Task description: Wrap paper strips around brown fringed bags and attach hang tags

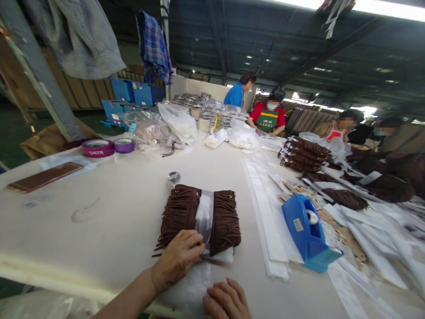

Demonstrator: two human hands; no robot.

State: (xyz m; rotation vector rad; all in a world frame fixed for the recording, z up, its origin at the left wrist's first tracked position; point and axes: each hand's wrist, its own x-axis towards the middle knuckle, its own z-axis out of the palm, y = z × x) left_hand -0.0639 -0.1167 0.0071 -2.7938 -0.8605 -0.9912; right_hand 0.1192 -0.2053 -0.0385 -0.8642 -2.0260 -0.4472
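A brown fringed suede bag lies on the white table in front of me, with a clear plastic strip wrapped across its middle. My left hand rests on the bag's near edge, fingers curled against the lower end of the strip. At the bottom edge of the view my right hand lies knuckles up on white plastic sheet, fingers bent. A blue tape dispenser stands just right of the bag.
Long white plastic strips and more brown fringed bags cover the table's right side. Tape rolls and a brown phone sit at the left. Plastic bags pile at the back. Several people work at the far end.
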